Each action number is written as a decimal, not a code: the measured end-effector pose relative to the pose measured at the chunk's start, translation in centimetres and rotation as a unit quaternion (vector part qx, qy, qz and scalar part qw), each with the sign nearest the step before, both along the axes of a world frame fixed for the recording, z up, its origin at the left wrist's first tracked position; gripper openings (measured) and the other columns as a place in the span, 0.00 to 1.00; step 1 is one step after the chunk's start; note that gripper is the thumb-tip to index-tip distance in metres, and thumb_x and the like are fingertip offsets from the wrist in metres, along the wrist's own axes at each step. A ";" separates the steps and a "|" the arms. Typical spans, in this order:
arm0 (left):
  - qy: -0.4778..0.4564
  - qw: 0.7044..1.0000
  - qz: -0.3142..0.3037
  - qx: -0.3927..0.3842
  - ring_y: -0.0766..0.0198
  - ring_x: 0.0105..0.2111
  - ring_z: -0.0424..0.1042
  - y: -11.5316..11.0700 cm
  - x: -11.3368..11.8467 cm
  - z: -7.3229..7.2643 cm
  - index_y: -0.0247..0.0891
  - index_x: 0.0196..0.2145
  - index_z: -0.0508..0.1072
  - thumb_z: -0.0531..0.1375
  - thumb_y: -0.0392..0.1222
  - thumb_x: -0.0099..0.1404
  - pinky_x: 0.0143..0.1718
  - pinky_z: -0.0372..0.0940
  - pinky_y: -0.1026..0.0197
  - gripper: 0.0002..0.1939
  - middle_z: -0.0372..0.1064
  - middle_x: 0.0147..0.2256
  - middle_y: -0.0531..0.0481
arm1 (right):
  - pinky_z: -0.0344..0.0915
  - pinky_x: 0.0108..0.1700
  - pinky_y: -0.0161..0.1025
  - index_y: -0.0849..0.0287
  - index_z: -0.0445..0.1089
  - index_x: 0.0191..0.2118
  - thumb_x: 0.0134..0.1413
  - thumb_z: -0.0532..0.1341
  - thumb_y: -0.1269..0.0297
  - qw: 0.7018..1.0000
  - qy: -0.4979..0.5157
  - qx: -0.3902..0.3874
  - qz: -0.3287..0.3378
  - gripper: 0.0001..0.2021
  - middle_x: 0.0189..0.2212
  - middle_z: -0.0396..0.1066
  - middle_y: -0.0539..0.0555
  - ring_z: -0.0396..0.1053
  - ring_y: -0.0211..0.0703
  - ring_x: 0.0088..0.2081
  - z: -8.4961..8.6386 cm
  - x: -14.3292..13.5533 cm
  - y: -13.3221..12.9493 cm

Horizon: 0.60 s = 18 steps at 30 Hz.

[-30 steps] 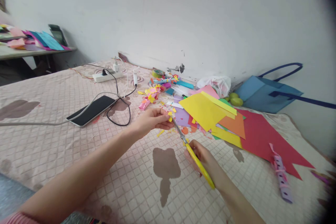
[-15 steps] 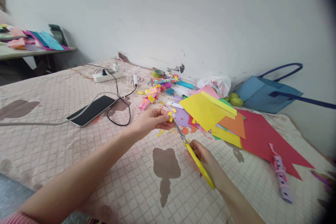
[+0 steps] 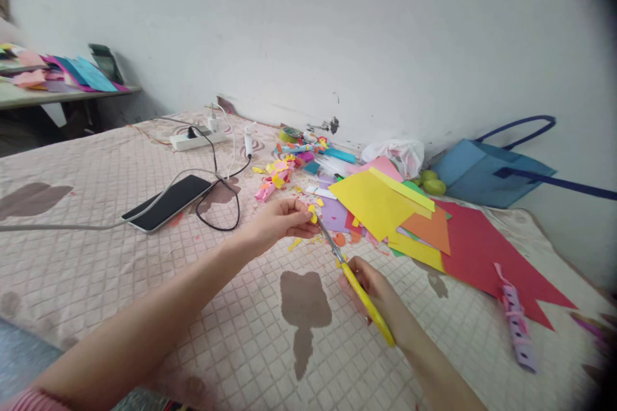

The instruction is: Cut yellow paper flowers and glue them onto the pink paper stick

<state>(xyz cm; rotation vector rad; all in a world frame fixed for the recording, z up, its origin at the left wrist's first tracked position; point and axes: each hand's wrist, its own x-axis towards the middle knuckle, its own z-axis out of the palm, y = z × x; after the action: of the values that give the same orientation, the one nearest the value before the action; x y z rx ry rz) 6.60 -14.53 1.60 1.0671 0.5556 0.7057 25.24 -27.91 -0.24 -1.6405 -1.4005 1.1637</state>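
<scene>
Between the thumb and fingers of my left hand (image 3: 286,219) is a small yellow paper piece (image 3: 313,213). My right hand (image 3: 371,286) is closed around yellow-handled scissors (image 3: 359,289), whose metal blades point up and left. Their tips reach the edge of the paper piece; I cannot tell whether the paper lies between them. Under and behind both hands lie small paper scraps (image 3: 340,239) in orange and yellow. A yellow sheet (image 3: 378,202) rests on the paper pile to the right of my left hand.
A black power bank or phone-like slab (image 3: 168,203) with cables lies left, near a white power strip (image 3: 197,139). Red paper (image 3: 491,257), a rolled purple paper piece (image 3: 517,327) and a blue bag (image 3: 491,170) are at right. Paper flowers (image 3: 279,176) lie beyond my left hand.
</scene>
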 end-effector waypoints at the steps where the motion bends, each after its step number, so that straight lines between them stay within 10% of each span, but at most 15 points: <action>1: -0.001 1.000 0.000 -0.001 0.61 0.31 0.77 0.0 0.0 0.0 0.33 0.29 0.64 0.65 0.40 0.56 0.38 0.70 0.59 0.12 0.76 0.28 0.43 | 0.50 0.17 0.31 0.55 0.57 0.28 0.49 0.58 0.48 1.000 0.006 -0.002 0.001 0.16 0.16 0.55 0.42 0.52 0.32 0.17 0.1 0.0 0.0; 18: -0.032 0.999 0.007 -0.034 0.63 0.32 0.76 -0.4 0.3 -0.5 0.33 0.29 0.65 0.63 0.38 0.58 0.38 0.69 0.62 0.09 0.76 0.31 0.43 | 0.49 0.17 0.31 0.55 0.56 0.27 0.50 0.58 0.49 1.000 0.014 -0.011 -0.007 0.15 0.16 0.53 0.41 0.48 0.30 0.15 0.3 -0.2 0.0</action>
<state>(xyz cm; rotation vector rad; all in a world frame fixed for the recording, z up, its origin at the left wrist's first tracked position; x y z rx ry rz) 6.92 -14.88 1.12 0.9756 0.5280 0.7257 25.05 -27.94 0.05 -1.6397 -1.3603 1.1934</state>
